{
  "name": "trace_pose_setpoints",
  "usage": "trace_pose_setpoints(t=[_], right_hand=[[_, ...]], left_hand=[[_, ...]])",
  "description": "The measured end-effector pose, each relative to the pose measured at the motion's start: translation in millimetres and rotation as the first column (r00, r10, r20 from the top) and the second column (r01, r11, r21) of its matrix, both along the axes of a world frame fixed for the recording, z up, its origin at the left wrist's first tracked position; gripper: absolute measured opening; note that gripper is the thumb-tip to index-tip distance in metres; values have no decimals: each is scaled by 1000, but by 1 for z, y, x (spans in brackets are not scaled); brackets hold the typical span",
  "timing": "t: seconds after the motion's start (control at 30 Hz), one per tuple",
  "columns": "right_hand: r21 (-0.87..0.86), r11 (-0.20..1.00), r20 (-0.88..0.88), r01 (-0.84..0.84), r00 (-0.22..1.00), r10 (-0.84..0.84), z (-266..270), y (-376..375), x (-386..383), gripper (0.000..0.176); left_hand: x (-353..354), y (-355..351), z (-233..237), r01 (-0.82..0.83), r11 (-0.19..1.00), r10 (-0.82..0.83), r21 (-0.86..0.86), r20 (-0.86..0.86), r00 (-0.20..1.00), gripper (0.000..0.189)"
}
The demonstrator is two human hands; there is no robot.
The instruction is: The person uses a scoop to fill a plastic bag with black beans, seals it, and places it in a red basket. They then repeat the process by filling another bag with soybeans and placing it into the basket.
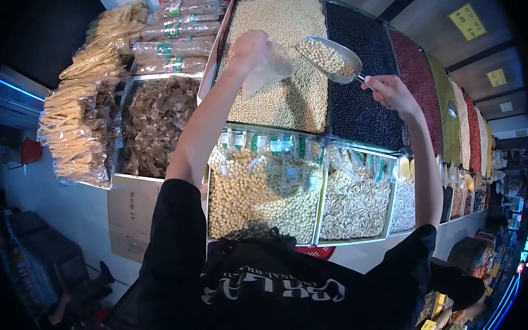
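Note:
My left hand (251, 48) is closed on the edge of a clear plastic bag (271, 72), which hangs over the bin of pale soybeans (280, 15). Whether anything lies inside the bag is hard to make out against the beans behind it. In my right hand (391, 92) is the handle of a metal scoop (354, 58), with fingers wrapped round it. Pale soybeans (327, 57) fill the scoop, which is held above the border between the soybean bin and the black bean bin (362, 100). The scoop's tip is close to the bag's right side, apart from it.
Nearer my body are bins of larger pale balls (259, 189) and small whitish pieces (355, 202). Dark dried strips (160, 122) and bagged yellow sticks (82, 115) lie to the left. Red beans (414, 73) and green beans (446, 113) continue rightward, below yellow price signs (467, 22).

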State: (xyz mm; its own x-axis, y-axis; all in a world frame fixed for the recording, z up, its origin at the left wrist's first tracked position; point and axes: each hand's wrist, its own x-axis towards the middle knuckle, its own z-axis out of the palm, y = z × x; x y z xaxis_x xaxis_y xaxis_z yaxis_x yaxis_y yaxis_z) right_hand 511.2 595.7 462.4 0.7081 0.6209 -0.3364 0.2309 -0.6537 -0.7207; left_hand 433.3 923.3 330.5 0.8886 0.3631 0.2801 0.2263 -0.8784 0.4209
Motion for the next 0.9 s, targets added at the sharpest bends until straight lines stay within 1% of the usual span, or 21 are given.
trace_pose_setpoints(t=[0.07, 0.17, 0.3, 0.33, 0.43, 0.47, 0.57, 0.63, 0.7, 0.77, 0.83, 0.9], right_hand=[[-73, 996, -2, -44, 999, 44, 21, 11, -4, 36], [-161, 978, -3, -131, 991, 132, 34, 30, -4, 35], [-260, 941, 27, -217, 972, 232, 45, 51, 4, 34], [-265, 938, 43, -225, 969, 245, 51, 54, 1, 33], [-382, 900, 18, -208, 973, 232, 69, 54, 7, 31], [-394, 895, 44, -209, 968, 246, 73, 51, 7, 31], [-467, 854, 143, -229, 933, 329, 74, 38, 13, 32], [-519, 823, 213, -231, 898, 385, 47, 27, 28, 34], [-577, 787, 285, -218, 850, 444, 1, 20, 43, 35], [-652, 752, 450, -96, 749, 487, -52, 26, 34, 38], [-567, 822, 546, -54, 722, 425, -127, 27, 38, 40], [-438, 893, 509, -108, 789, 345, -184, 32, 42, 40]], left_hand=[[1, -2, -2, -5, 1000, 5, -3, -4, 1000, 30], [-1, -4, 0, -4, 1000, 4, -30, -5, 1000, 31], [-6, -4, 6, 6, 999, -5, 36, -42, 999, 25], [-4, -1, 2, 11, 999, -10, 44, -36, 999, 25], [-5, 1, 1, 22, 999, -21, 37, -41, 999, 24], [-6, 0, 1, 25, 999, -24, 28, -46, 999, 24], [-5, 8, -7, 46, 999, -46, 28, 14, 999, 24], [-6, 8, -5, 26, 1000, -26, 1, -12, 1000, 26], [-9, 9, 2, 14, 1000, -14, -14, -35, 999, 27], [-10, 12, 5, 13, 1000, -14, -21, -57, 998, 28], [-11, 16, 1, 5, 1000, -5, -9, -36, 999, 28], [-11, 18, 3, 6, 1000, -6, -13, -24, 1000, 28]])
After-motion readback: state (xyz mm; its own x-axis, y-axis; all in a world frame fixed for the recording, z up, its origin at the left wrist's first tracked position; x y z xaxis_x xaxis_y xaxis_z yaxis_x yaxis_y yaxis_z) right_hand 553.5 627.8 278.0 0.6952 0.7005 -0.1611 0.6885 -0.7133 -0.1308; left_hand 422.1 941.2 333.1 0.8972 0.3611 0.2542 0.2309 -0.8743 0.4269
